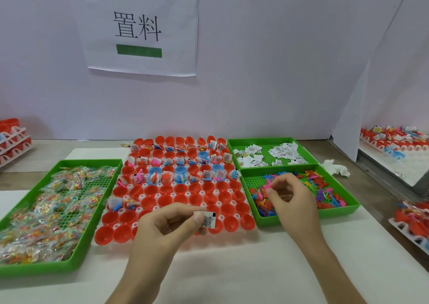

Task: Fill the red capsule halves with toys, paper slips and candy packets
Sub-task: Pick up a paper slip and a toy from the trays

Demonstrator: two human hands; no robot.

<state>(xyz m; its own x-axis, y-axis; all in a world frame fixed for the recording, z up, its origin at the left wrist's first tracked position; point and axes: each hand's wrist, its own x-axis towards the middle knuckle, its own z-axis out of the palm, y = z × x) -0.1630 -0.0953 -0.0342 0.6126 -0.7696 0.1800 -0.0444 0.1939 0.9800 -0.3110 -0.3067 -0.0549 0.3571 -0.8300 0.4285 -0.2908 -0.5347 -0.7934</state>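
From where I stand, the rack (139, 209) of red capsule halves (151, 191) is the centre of everything. Over its near edge the left hand (169, 222) pinches a paper slip (208, 220) between thumb and forefinger. The slip is featherlight and floppy, so a corner hold suits it. Just right of the rack, the right hand (290, 196) curls over the toy tray (336, 212), fingertips closed on what looks like a pink toy (269, 186) (small, stiff, likely to snag its neighbours). Left of the rack lie the candy packets (58, 199), crinkly and probably slippery, best taken by a sealed edge.
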